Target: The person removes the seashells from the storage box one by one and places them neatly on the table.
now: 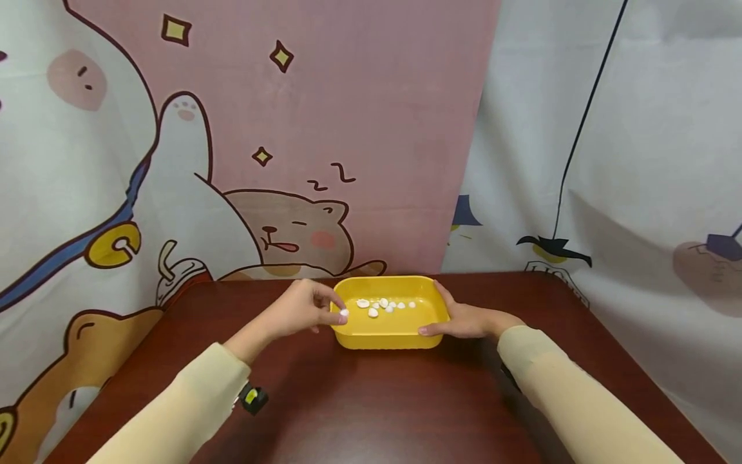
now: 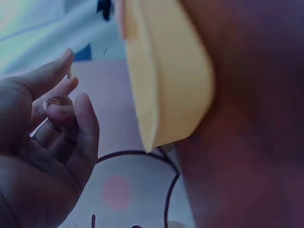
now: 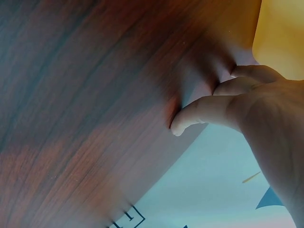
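A yellow rectangular plastic basin (image 1: 388, 341) stands on the table with several small white pebble-like pieces (image 1: 373, 312) scattered inside. At its left end, my left hand (image 1: 304, 308) pinches one such white piece (image 1: 344, 313) between thumb and forefinger, just over the rim. In the left wrist view that piece is partly hidden by the fingertips, and the other fingers are loosely bent. My right hand (image 1: 468, 320) grips the basin's right end, its thumb across the near corner. From the right wrist, several fingers (image 3: 202, 110) show spread beside the basin wall, low at the table.
The dark reddish-brown wooden table (image 1: 371, 406) carries the basin near its far edge. A cartoon-printed cloth (image 1: 394, 129) hangs directly behind it. A small black device (image 1: 253, 398) is on the left wrist, by the cream sleeve.
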### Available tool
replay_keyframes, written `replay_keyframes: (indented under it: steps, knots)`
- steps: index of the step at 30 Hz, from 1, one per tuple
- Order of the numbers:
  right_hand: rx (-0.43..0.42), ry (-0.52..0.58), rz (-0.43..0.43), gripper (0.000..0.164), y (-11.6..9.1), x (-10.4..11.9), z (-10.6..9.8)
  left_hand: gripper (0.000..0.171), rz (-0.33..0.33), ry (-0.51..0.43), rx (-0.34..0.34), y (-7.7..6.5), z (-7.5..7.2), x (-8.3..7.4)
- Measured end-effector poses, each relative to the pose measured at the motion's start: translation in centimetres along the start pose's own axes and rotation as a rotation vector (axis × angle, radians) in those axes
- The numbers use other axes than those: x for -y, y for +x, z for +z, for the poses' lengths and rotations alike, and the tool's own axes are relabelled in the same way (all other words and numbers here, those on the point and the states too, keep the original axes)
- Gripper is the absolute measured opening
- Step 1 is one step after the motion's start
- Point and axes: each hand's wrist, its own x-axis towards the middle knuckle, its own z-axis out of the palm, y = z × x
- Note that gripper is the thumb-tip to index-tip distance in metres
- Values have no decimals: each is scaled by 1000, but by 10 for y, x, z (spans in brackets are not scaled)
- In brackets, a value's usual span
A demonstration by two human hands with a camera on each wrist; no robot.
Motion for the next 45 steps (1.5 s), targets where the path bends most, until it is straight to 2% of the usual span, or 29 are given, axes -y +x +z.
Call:
replay_keyframes:
  steps: [3, 7, 13, 17, 20, 32, 45]
  knots:
    - [-4, -7, 0, 140, -1, -1, -1, 16, 20, 10, 4, -17, 14, 5]
    - [-3, 1, -2, 140, -2, -1, -1, 14, 24, 22, 24, -33, 31, 13]
    - [-1, 12, -1, 139, -2, -1, 1, 15, -43, 27, 163, -46, 42, 23]
    - [-7, 8, -4, 139, -3, -1, 1, 19, -61, 75, 243, -46, 45, 29]
    - [-7, 10, -9, 138, -2, -1, 0, 21, -77, 106, 267, -44, 47, 32]
    - [-2, 10, -11, 139, -2, 3, 1, 24, -102, 140, 248, -40, 53, 40]
    - [2, 3, -8, 138, -3, 3, 2, 28, -127, 124, 286, -39, 59, 50]
